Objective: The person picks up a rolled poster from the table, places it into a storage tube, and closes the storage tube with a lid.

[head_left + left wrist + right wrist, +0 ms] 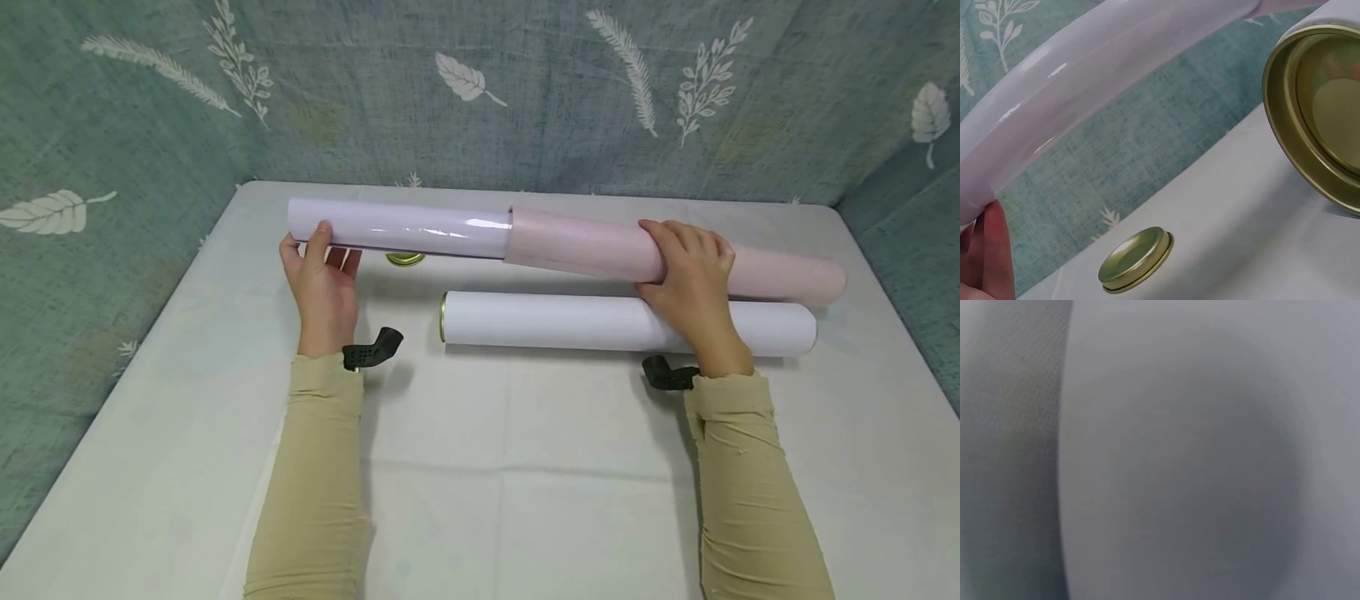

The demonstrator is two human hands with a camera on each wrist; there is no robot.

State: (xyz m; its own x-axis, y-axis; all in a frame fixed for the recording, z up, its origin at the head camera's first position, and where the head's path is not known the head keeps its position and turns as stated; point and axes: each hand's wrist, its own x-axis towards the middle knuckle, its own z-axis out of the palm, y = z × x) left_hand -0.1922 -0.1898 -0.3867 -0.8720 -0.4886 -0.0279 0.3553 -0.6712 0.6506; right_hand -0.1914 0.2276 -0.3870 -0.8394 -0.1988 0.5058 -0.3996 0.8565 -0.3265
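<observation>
My left hand (324, 287) pinches the far-left end of a glossy pale lilac roll (420, 227), thumb on its near side. The roll's right end disappears inside a matte pink roll (581, 243), which my right hand (693, 279) grips around its middle. Just nearer to me lies a white tube (540, 321), partly covered by the right hand and wrist. A gold metal rim (1275, 100) with a recessed cap shows at the white tube's left end in the left wrist view. Beneath the lilac roll, a round gold lid (1137, 259) rests on the table.
A white cloth (450, 517) covers the table. Green-grey fabric (525, 108) with white leaf prints hangs along the back and sides. Black wrist-camera mounts (372, 348) stick out from both wrists. The right wrist view is filled by a blurred, close pale surface (1179, 456).
</observation>
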